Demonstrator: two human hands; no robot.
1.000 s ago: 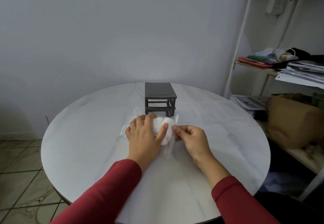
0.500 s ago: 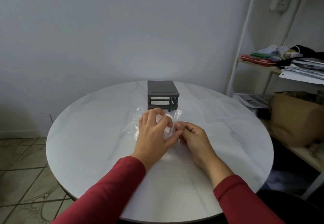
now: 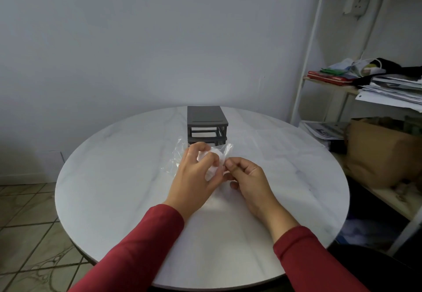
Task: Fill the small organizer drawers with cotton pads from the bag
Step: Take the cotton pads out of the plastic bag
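A small dark grey organizer (image 3: 206,122) with stacked drawers stands at the far middle of the round white table (image 3: 114,188). Just in front of it lies a clear plastic bag (image 3: 177,158) holding white cotton pads (image 3: 215,154). My left hand (image 3: 196,177) is curled over the bag and the pads, gripping them. My right hand (image 3: 247,178) pinches the bag's right edge between thumb and fingers. Most of the pads are hidden under my left fingers.
A white-framed shelf (image 3: 306,67) stands to the right with stacked papers (image 3: 392,90), a red book (image 3: 326,78) and a brown cardboard box (image 3: 383,152) lower down. A grey wall is behind the table, tiled floor (image 3: 25,223) to the left.
My left hand has closed further over the bag and lifted it slightly. My right hand's pinch has moved in closer to the left fingers. The head view has shifted a little.
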